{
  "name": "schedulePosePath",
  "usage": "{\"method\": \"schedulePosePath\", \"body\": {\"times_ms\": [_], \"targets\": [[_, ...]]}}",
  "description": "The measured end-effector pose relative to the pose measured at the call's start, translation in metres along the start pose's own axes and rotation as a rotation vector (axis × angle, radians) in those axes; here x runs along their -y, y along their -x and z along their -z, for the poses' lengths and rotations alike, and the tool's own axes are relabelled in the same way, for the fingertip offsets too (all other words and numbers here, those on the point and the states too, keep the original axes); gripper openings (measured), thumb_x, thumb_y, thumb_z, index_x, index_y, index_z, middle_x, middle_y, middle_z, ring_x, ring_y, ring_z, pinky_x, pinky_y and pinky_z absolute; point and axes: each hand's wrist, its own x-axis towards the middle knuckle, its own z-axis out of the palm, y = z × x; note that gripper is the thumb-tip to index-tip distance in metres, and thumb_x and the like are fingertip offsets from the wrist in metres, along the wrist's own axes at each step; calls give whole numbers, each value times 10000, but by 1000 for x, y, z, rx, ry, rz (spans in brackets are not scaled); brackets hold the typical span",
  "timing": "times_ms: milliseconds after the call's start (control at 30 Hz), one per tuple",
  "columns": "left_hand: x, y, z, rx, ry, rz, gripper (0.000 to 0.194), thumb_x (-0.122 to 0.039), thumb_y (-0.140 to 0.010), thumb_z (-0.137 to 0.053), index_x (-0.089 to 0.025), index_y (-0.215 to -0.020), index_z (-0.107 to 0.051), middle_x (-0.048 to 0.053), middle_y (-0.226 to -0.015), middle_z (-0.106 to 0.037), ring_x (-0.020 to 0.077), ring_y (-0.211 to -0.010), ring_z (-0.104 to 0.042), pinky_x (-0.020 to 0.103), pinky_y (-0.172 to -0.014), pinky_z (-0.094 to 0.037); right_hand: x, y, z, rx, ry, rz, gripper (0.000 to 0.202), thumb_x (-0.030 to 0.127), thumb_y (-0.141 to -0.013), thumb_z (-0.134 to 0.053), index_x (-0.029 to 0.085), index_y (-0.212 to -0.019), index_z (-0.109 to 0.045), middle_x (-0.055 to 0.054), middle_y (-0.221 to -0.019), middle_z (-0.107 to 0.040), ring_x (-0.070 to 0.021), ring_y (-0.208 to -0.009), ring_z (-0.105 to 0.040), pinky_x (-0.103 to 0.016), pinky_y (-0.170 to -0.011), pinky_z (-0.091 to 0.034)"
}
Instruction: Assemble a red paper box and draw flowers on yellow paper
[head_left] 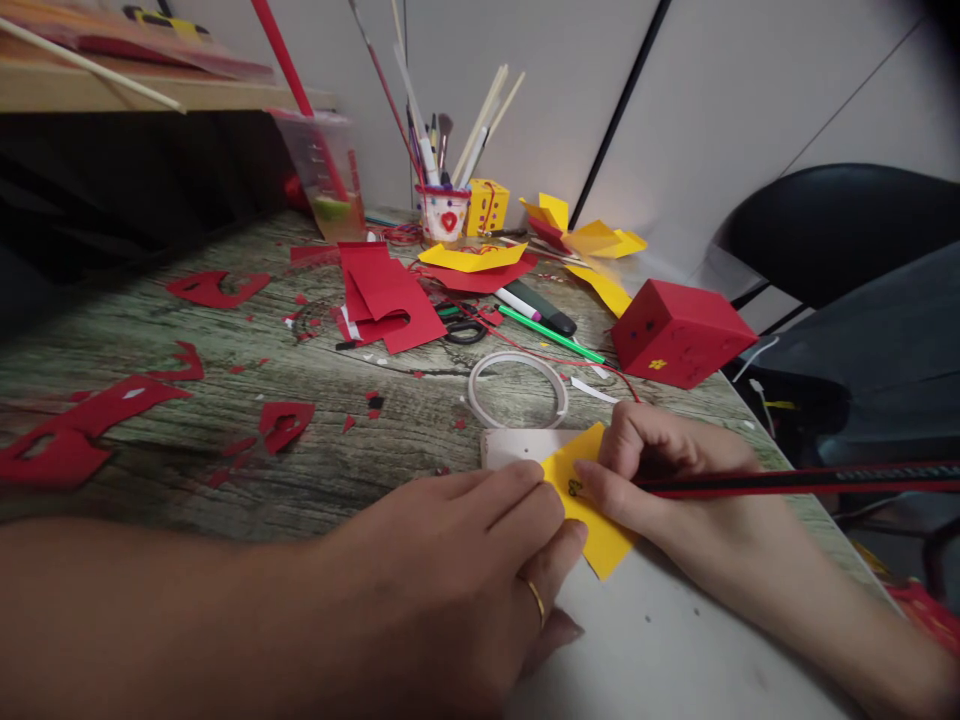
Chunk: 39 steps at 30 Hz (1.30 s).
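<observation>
A small yellow paper square (611, 545) with a little dark drawn mark lies tilted on a white board (645, 650). My left hand (465, 560), with a gold ring on one finger, presses and grips the paper's left edge, fingers bent together. My right hand (690, 480) is closed around a red-and-black striped pencil (810, 482), its shaft stretching out to the right. Thumb and fingers hide the pencil's tip, beside the mark. Just beyond the paper lies a roll of white double-sided tape (472, 390).
Red paper sheets (397, 300), scissors (466, 328) and a green pencil (551, 335) lie farther back. A red paper box (679, 335) stands at the right edge. Behind are a decorated brush cup (444, 215) and a plastic measuring cup (322, 180). Red scraps (75, 425) litter the left.
</observation>
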Motion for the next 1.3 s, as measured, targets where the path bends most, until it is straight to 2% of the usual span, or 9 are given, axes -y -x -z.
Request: {"method": "schedulePosePath", "body": {"times_ms": [200,367,967,1300], "targets": [[-1,0,3,-6,-31,-12,340,-272,-904,-316,-111,-1106,-537,86,-1017,-591,217,-995,-504,327,-821,-472,0,-1,0,-2,1,-2,272,124,-758,-546,196,-581,-352,77,-535,-363,-67,-487,-290,-180,-399,-238],[0,-1,3,-15,-47,-12,329,-265,-902,-323,-117,-1085,-553,80,-995,-605,215,-993,-518,321,-819,-478,2,-1,3,-4,-14,-40,271,161,-750,-555,200,-568,-358,71,-522,-376,-74,-476,-295,-190,-386,-237],[2,-1,2,16,-17,-8,325,-270,-896,-343,-107,-1113,-521,95,-1021,-587,219,-1006,-508,329,-818,-474,2,-1,1,18,-15,-28,267,149,-757,-544,203,-577,-355,67,-545,-389,-82,-498,-308,-195,-408,-253],[1,-1,4,25,-37,0,319,-269,-902,-329,-121,-1110,-520,84,-1033,-584,210,-999,-501,320,-812,-471,5,0,4,-5,19,-17,267,77,-707,-542,200,-564,-353,78,-525,-368,-67,-472,-301,-185,-382,-240]]}}
